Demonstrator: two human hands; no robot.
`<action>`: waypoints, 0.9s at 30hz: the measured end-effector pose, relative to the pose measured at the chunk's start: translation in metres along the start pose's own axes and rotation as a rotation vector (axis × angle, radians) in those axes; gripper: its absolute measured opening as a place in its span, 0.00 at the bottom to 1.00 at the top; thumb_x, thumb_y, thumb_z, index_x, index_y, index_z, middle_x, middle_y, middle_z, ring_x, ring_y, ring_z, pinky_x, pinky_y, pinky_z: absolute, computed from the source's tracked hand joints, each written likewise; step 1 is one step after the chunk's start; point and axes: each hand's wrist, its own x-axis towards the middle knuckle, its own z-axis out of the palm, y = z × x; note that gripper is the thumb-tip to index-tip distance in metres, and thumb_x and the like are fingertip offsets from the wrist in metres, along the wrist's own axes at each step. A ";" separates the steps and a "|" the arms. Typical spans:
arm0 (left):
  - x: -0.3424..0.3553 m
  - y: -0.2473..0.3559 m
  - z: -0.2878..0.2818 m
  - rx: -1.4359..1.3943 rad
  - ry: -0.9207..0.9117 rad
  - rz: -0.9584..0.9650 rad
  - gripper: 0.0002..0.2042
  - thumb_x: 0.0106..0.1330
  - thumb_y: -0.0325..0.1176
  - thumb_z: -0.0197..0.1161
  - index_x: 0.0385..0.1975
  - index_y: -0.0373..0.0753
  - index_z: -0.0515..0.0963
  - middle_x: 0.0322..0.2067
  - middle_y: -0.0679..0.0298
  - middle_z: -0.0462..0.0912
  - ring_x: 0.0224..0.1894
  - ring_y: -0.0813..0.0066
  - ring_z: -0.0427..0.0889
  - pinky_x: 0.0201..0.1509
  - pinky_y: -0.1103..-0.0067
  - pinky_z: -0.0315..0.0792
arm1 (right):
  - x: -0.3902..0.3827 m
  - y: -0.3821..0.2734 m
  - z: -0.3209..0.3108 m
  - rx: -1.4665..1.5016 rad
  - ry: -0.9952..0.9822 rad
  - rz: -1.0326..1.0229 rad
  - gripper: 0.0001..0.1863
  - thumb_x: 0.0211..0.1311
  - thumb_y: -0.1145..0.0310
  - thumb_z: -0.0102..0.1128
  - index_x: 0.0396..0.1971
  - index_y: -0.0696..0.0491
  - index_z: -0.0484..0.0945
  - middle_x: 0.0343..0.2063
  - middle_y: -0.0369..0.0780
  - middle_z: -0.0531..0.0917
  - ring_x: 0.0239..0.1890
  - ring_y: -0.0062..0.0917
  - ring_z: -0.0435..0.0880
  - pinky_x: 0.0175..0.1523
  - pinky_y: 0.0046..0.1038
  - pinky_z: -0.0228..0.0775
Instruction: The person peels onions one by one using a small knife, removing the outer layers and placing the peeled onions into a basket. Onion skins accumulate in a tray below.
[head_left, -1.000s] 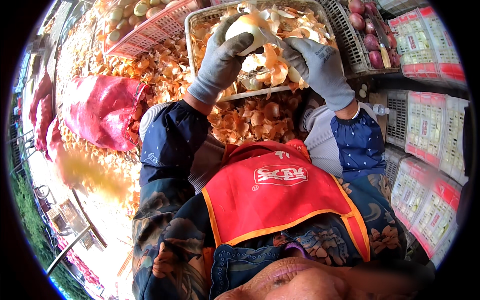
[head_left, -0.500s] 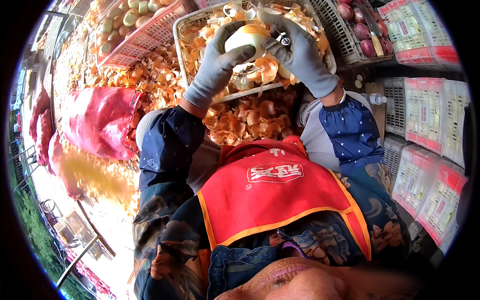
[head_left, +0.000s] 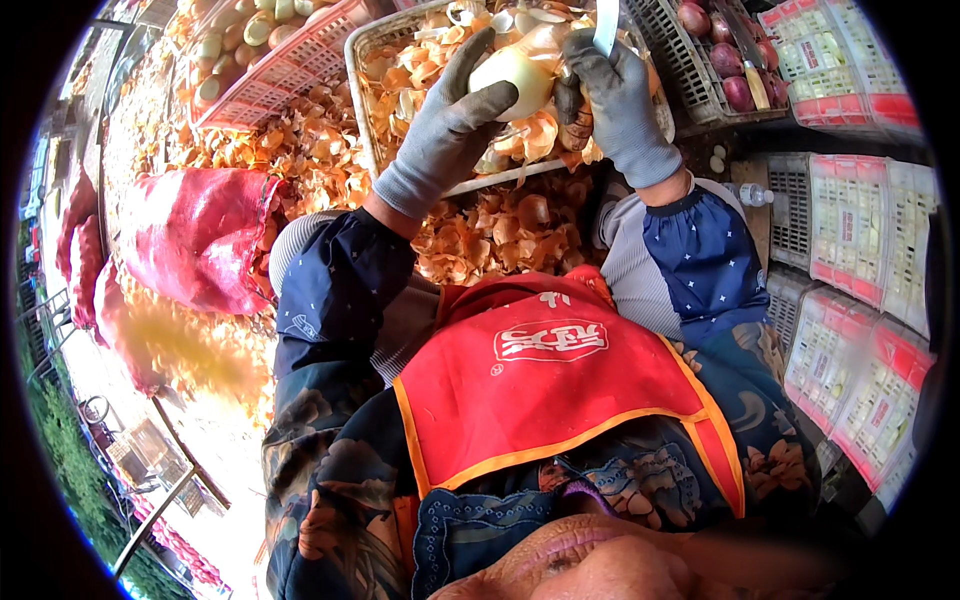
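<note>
Fingers of the left hand [head_left: 440,125] cup a pale onion [head_left: 503,82] at the upper centre of the frame, above a crate [head_left: 363,100] of peelings.

From my remote seat, I see the right hand [head_left: 625,105] closed around a knife [head_left: 606,28], blade upward. Peeling appears in hand; the next move likely calls for a steady left grip. The onion's skin-draped end points toward upper right, its long axis seemingly slanting likewise.

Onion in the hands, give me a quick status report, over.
Left hand gripping pale onion, visible side mostly peeled. Right hand beside it, holding knife. Loose peelings in tray beneath; no obstruction seen.
</note>
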 end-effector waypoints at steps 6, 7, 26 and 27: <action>-0.003 -0.007 -0.001 -0.078 0.074 -0.056 0.31 0.61 0.35 0.63 0.62 0.33 0.58 0.53 0.56 0.71 0.55 0.64 0.74 0.59 0.70 0.71 | 0.003 0.001 -0.008 0.574 -0.046 0.255 0.13 0.67 0.61 0.55 0.39 0.57 0.76 0.26 0.37 0.80 0.18 0.20 0.78 0.21 0.20 0.72; -0.001 -0.007 -0.003 -0.214 0.053 -0.092 0.30 0.61 0.35 0.62 0.62 0.33 0.59 0.53 0.56 0.72 0.55 0.62 0.74 0.59 0.67 0.72 | 0.006 -0.006 -0.006 0.408 0.119 0.267 0.13 0.68 0.59 0.54 0.40 0.55 0.75 0.28 0.35 0.79 0.21 0.18 0.76 0.21 0.21 0.69; 0.007 -0.004 -0.023 -0.397 0.207 -0.019 0.25 0.60 0.38 0.66 0.56 0.37 0.67 0.52 0.56 0.73 0.58 0.57 0.71 0.66 0.59 0.65 | 0.031 0.009 -0.073 0.005 0.344 0.182 0.11 0.68 0.66 0.51 0.41 0.56 0.77 0.31 0.39 0.82 0.22 0.20 0.79 0.25 0.23 0.72; 0.008 -0.002 -0.021 -0.357 0.198 0.010 0.26 0.61 0.38 0.65 0.57 0.36 0.66 0.53 0.56 0.72 0.58 0.58 0.71 0.66 0.61 0.65 | 0.032 0.018 -0.064 -0.008 0.319 0.060 0.11 0.69 0.66 0.49 0.42 0.56 0.77 0.32 0.40 0.83 0.19 0.20 0.78 0.22 0.22 0.71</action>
